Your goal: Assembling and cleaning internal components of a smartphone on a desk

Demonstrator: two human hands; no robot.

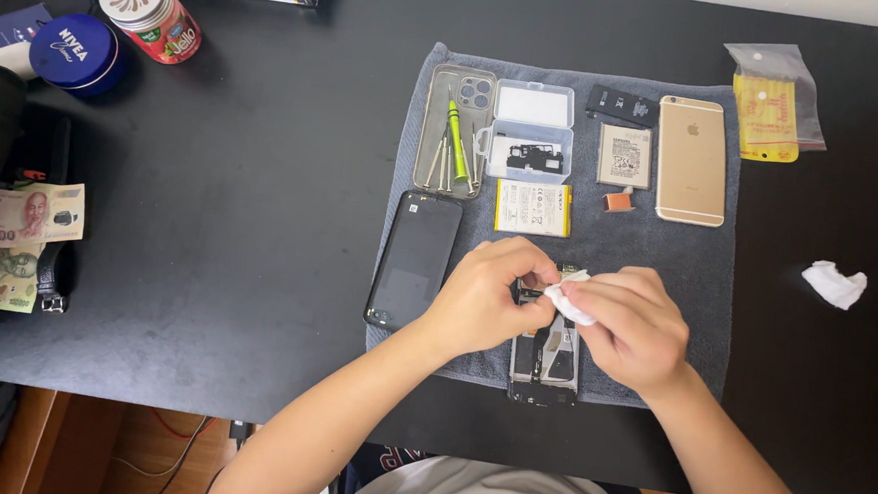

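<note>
Black desk, grey towel (656, 319): opened phone (545, 358) was laid lengthwise toward the body, directly under both hands; white wipe (568, 302) pinched by right hand (627, 325), left hand (485, 295) curled closed on the phone's top.

A single camera sat on the person's head and looked steeply down, almost from straight above, at the dark surface (218, 265) in front of them. It faced away from the body — the near edge of the surface ran along the bottom of the view, the far edge along the top. It was close enough for the grey towel (677, 290) to fill the middle, with both forearms entering from below — no second view shared the scene
</note>
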